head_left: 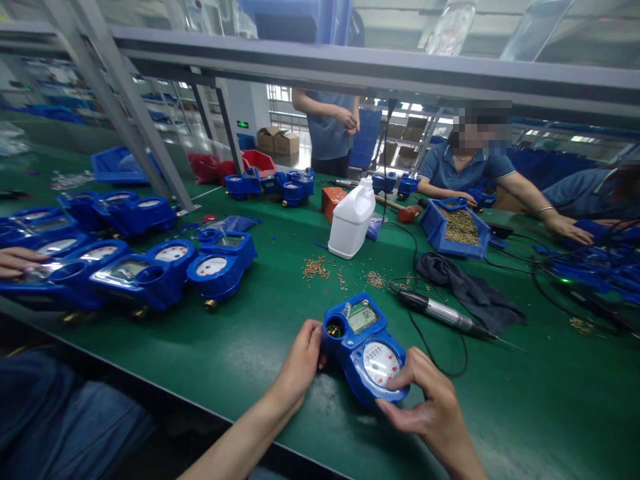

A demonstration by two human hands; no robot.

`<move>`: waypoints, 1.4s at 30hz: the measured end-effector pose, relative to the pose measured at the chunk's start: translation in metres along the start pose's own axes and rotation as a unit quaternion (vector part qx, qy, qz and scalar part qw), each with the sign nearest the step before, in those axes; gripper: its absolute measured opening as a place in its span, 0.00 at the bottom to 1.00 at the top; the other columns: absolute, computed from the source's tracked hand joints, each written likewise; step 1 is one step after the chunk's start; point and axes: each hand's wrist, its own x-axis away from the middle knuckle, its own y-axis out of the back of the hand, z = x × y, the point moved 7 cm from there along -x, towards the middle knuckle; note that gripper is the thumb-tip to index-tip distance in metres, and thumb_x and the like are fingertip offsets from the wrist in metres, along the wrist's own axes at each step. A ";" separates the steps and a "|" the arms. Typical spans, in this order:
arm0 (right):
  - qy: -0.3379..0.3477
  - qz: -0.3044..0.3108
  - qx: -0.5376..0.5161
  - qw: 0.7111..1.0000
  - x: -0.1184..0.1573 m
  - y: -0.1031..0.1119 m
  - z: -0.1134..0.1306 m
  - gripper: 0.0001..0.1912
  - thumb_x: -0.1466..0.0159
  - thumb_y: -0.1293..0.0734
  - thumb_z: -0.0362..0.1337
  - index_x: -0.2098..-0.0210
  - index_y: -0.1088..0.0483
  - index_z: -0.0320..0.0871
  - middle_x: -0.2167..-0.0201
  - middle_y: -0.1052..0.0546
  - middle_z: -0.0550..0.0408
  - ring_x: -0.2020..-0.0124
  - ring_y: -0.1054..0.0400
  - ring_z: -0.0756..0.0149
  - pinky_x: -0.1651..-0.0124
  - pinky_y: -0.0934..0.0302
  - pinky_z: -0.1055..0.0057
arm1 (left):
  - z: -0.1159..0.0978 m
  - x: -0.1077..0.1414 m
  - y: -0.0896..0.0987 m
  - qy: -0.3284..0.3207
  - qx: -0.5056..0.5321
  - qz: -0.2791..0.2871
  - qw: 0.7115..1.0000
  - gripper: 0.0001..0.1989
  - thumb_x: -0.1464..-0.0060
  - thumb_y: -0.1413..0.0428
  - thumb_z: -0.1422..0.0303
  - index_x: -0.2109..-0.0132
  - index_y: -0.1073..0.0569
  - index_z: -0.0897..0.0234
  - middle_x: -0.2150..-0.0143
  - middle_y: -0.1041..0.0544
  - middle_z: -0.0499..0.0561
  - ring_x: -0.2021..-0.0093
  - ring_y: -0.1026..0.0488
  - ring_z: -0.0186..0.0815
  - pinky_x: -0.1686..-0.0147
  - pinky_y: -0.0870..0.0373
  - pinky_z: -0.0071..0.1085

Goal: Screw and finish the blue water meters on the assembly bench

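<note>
A blue water meter [353,343] with a small display and a round white dial is held between my two hands, tilted over the green table. My left hand [303,357] grips its left edge beside the round opening, fingertips partly hidden behind the housing. At the dial end, my right hand [427,393] closes on the rim with thumb and fingers. Just beyond the meter lie small piles of brass-coloured screws [316,268]. An electric screwdriver [445,312] rests on the table to the right, its thin bit pointing toward me.
Several blue meters [135,273] stand at the left, where another person's hand [20,261] touches one. A white jug [353,219], a blue bin [455,230] of screws and a dark cloth [463,287] are farther back. Cables cross the right side. A metal shelf [350,63] spans overhead.
</note>
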 end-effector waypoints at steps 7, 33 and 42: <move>-0.084 0.004 -0.084 0.993 0.013 -0.003 -0.011 0.09 0.46 0.27 0.40 0.75 0.30 0.43 0.81 0.31 0.57 0.78 0.38 0.68 0.75 0.47 0.73 | 0.000 -0.011 -0.002 0.029 0.074 0.034 0.996 0.17 0.45 0.47 0.53 0.64 0.37 0.64 0.74 0.38 0.42 0.77 0.42 0.25 0.78 0.47 0.22; -0.522 0.106 -0.551 0.642 -0.007 -0.227 0.011 0.36 0.48 0.28 0.55 0.48 0.36 0.40 0.82 0.35 0.63 0.88 0.56 0.81 0.86 0.63 0.80 | -0.065 0.057 0.104 -0.233 -0.465 -0.142 0.842 0.32 0.46 0.43 0.61 0.36 0.45 0.44 0.34 0.46 0.49 0.35 0.47 0.46 0.38 0.45 0.48; -0.468 0.140 -0.593 0.640 -0.048 -0.261 0.002 0.33 0.48 0.29 0.56 0.53 0.37 0.41 0.84 0.45 0.70 0.86 0.60 0.81 0.85 0.63 0.81 | -0.081 0.024 0.134 -0.298 -0.591 -0.227 0.714 0.36 0.49 0.40 0.68 0.36 0.45 0.49 0.40 0.41 0.53 0.41 0.39 0.43 0.42 0.38 0.40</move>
